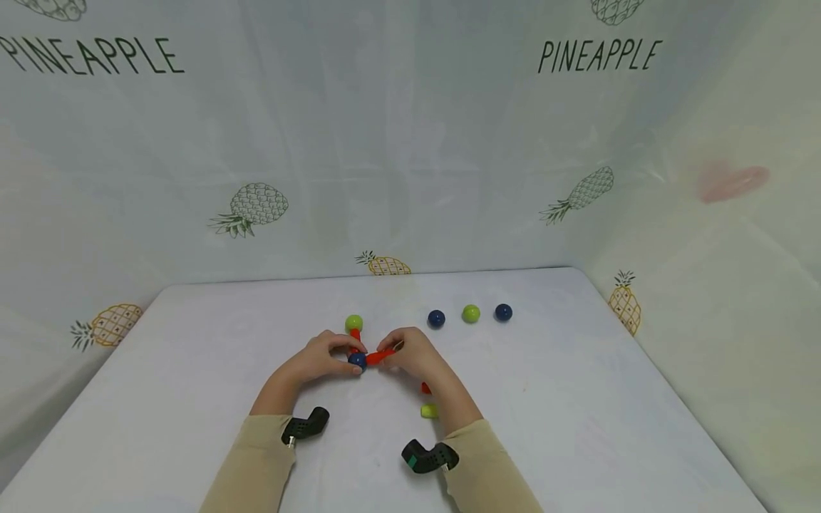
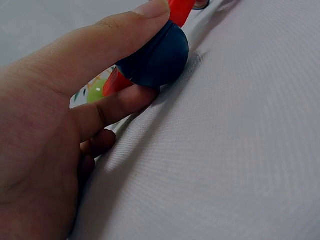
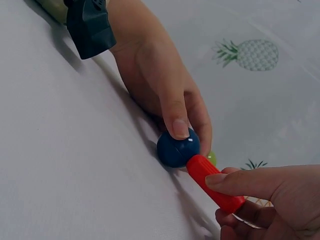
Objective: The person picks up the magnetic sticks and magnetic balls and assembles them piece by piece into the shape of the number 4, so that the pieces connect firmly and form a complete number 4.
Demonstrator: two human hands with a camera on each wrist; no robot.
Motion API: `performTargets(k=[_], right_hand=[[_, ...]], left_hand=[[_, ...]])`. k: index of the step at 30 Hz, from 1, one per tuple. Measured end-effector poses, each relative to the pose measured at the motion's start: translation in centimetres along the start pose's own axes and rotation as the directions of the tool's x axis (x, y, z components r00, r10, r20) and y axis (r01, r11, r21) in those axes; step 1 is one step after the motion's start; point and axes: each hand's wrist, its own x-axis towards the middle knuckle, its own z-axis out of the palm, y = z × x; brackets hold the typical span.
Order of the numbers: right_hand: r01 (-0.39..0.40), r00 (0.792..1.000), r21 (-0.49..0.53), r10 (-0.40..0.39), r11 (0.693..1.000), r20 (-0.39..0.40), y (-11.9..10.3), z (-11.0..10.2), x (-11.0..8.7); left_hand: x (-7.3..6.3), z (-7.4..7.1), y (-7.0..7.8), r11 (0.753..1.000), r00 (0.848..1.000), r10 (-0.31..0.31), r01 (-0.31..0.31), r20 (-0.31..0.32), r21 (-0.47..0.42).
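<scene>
My left hand [image 1: 318,358] pinches a dark blue ball [image 3: 175,151] between thumb and fingers, close over the white table. Between the thumb and fingers of my right hand [image 1: 415,354] is a ribbed red rod [image 3: 210,181], whose near end meets the ball's right side. A second red rod [image 1: 355,335] runs from the blue ball toward the back, with a green ball [image 1: 353,323] at its far end. In the left wrist view, the left thumb covers part of the blue ball [image 2: 162,57], and a red piece shows behind it.
Toward the back right of the table stand a blue ball [image 1: 436,318], a green ball [image 1: 471,313] and another blue ball [image 1: 503,312] in a row. Partly hidden by the right forearm are a red piece [image 1: 425,388] and a yellow-green piece [image 1: 428,411]. A pineapple-print curtain [image 1: 410,142] hangs behind.
</scene>
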Motion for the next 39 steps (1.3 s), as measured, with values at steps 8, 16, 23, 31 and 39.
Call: performTargets(k=[8,16,23,31,39], right_hand=[[-0.003,1.000,0.001,0.003,1.000,-0.006,0.0,-0.1,0.0],[-0.033,0.999,0.027,0.034,0.999,-0.023,-0.1,-1.1,-0.2],[-0.038,0.994,0.057,0.044,0.998,-0.101,0.0,-2.4,-0.2],[0.000,0.959,0.158,0.045,0.987,-0.280,0.8,-4.1,-0.3],[-0.030,0.919,0.200,0.105,0.979,-0.380,1.5,-4.8,-0.2]], left_hand=[[0.0,-0.1,0.1,1.000,1.000,-0.008,0.008,0.006,-0.003],[0.0,0.0,0.0,1.000,1.000,-0.030,0.030,-0.002,0.005],[-0.1,0.1,0.1,0.998,0.998,-0.058,0.058,-0.004,0.018],[-0.1,0.2,0.3,0.996,0.997,-0.083,0.083,-0.003,0.007],[0.0,0.2,0.1,0.997,0.997,-0.074,0.074,0.001,-0.006]])
